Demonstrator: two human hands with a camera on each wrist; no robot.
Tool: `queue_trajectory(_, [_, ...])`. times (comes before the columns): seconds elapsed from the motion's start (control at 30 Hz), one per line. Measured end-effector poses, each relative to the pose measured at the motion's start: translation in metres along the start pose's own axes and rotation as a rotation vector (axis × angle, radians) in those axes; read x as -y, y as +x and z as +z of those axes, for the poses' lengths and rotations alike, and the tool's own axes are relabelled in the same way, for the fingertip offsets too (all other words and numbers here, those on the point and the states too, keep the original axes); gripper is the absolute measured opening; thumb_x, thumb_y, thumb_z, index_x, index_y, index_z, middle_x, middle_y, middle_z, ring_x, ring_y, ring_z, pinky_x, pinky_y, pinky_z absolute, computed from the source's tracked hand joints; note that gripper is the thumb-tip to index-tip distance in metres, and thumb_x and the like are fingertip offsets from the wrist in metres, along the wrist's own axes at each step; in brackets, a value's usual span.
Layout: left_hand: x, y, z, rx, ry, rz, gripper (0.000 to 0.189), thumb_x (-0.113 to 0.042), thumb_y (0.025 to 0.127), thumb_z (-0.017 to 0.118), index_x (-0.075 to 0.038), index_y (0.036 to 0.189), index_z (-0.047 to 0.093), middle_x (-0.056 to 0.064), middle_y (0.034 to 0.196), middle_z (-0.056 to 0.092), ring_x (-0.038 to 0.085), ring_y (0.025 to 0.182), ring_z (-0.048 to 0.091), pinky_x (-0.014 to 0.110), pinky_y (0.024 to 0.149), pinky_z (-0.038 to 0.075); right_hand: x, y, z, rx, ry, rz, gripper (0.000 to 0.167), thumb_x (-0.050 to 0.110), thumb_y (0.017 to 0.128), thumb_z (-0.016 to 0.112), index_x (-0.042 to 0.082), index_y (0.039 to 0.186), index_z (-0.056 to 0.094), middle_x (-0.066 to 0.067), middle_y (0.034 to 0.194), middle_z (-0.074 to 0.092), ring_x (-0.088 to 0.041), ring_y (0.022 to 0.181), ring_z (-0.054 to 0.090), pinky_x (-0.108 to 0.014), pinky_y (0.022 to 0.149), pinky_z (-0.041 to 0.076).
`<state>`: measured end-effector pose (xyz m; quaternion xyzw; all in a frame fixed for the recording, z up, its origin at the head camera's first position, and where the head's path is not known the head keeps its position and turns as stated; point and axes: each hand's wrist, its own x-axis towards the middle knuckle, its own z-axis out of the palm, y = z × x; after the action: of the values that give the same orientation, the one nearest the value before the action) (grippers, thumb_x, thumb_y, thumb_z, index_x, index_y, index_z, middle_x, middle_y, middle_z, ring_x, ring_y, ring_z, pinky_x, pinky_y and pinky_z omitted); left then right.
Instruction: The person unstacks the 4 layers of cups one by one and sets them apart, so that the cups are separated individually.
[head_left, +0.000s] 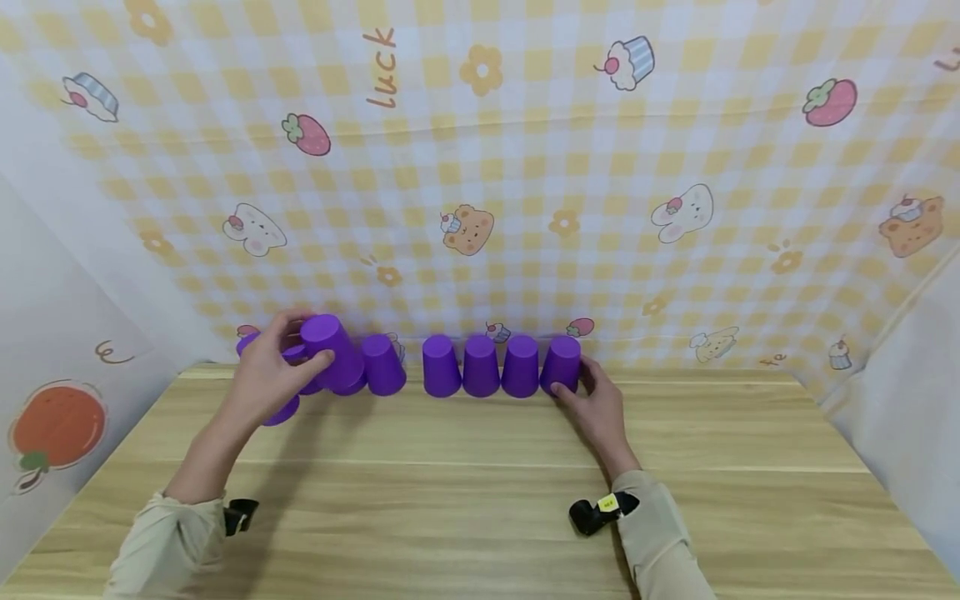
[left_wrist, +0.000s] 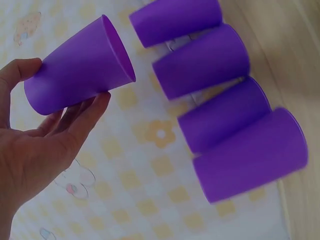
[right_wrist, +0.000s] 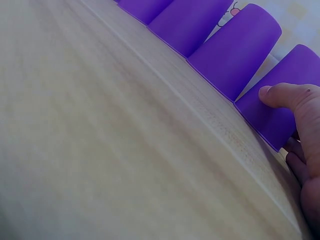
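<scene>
My left hand [head_left: 264,379] holds a purple cup [head_left: 327,343] upside down, raised over the left part of a row of matching cups. In the left wrist view, thumb and fingers grip this cup [left_wrist: 82,70] around its closed end, its rim tilted away from the palm. Farther right, my right hand [head_left: 602,415] grips the rightmost cup [head_left: 561,364], which stands mouth down on the table. The right wrist view shows the thumb pressed on the near side of that cup [right_wrist: 262,117], with the other fingers partly hidden behind it.
Three inverted cups, among them a middle one [head_left: 481,367], stand side by side left of the right hand's cup. Past a gap stands another cup [head_left: 383,367], with several more partly hidden by the left hand. Behind the wooden table [head_left: 450,500] hangs a checked cloth [head_left: 525,167].
</scene>
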<state>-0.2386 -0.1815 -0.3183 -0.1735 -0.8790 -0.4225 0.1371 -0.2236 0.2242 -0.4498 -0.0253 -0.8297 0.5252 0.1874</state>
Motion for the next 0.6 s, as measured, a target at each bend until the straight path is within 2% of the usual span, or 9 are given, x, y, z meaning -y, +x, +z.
queue_trajectory(0.2, [0.012,-0.004,-0.013,0.019,0.062,0.004,0.050,-0.011,0.083,0.069,0.003,0.125,0.046,0.024,0.121,0.054,0.035,0.108,0.053,0.035,0.087,0.046,0.000,0.000,-0.001,0.006,-0.006,0.012,0.064,0.017,0.081,0.074,0.001,0.135,0.043,-0.021,0.134,0.047,-0.032,0.123,0.044,-0.036,0.103,0.036])
queue_trajectory(0.4, [0.021,-0.009,-0.020,0.084,0.119,-0.002,0.055,-0.012,0.082,0.070,0.009,0.124,0.042,0.030,0.115,0.053,0.042,0.103,0.051,0.054,0.083,0.041,-0.001,0.000,-0.001,0.000,-0.003,0.014,0.064,0.016,0.081,0.074,0.001,0.135,0.043,-0.021,0.133,0.047,-0.033,0.123,0.044,-0.037,0.103,0.036])
queue_trajectory(0.6, [0.030,-0.010,-0.024,0.138,0.175,-0.005,0.055,-0.012,0.080,0.073,0.010,0.120,0.043,0.031,0.111,0.054,0.048,0.101,0.051,0.058,0.083,0.042,0.000,0.000,0.001,0.003,-0.008,0.018,0.064,0.017,0.081,0.074,0.001,0.135,0.043,-0.021,0.134,0.046,-0.032,0.123,0.044,-0.037,0.103,0.037])
